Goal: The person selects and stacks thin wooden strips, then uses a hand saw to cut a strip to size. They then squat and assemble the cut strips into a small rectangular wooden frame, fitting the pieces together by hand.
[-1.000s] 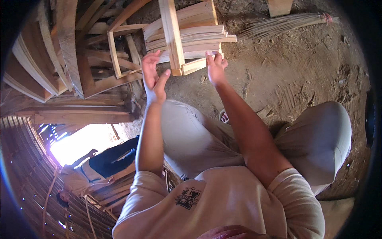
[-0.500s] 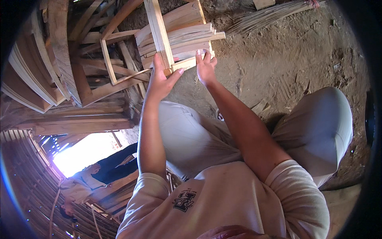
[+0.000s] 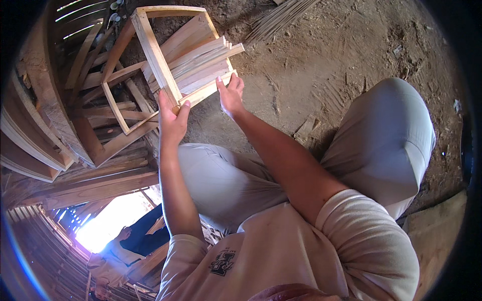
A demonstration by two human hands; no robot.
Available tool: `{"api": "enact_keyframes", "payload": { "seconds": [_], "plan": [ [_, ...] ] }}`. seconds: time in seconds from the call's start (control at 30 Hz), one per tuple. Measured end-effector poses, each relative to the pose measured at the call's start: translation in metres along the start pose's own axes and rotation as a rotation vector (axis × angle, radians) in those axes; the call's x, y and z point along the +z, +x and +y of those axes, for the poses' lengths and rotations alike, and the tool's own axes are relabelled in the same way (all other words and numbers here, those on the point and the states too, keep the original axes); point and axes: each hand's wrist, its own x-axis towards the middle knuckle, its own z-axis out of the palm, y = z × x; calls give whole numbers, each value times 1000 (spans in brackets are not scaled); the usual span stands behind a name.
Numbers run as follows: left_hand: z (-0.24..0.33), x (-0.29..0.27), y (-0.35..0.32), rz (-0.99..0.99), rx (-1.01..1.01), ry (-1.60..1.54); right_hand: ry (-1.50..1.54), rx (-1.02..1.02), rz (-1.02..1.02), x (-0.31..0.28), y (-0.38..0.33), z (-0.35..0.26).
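Observation:
Both hands are on a light wooden rectangular frame (image 3: 158, 57), held tilted ahead of me. My left hand (image 3: 173, 123) grips its near-left corner, thumb on top of the joint. My right hand (image 3: 231, 95) is closed around the near bar toward its right end, with the thumb over the edge. Several thin wooden slats (image 3: 206, 57) show through and past the frame's right side, lying on a wider board (image 3: 188, 37). Whether the slats touch the frame, I cannot tell.
Another narrow wooden frame (image 3: 115, 108) leans among scrap boards at left. Curved planks (image 3: 30, 130) stand at the far left. A bundle of thin sticks (image 3: 281, 17) lies on the dirt floor (image 3: 321, 65). Another person (image 3: 115, 256) is at the lower left, near a bright opening.
The view has shifted, so the frame and both hands appear further left and slightly lower. The frame's far end now shows. Both hands keep their hold.

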Motion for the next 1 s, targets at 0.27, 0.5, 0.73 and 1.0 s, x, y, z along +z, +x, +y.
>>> {"api": "enact_keyframes", "payload": {
  "seconds": [0.27, 0.5, 0.73, 1.0],
  "plan": [
    [12, -33, 10, 108, 120, -97, 284, -194, 90, 6, 20, 32],
    [35, -59, 18, 59, -16, -122, 824, 304, -240, -31, 13, -4],
    [39, -56, 26, 101, 104, -125, 845, 401, -354, -39, 24, -5],
    [26, -56, 24, 94, 159, -15, 814, 382, -241, -29, 27, 4]
  ]
}}
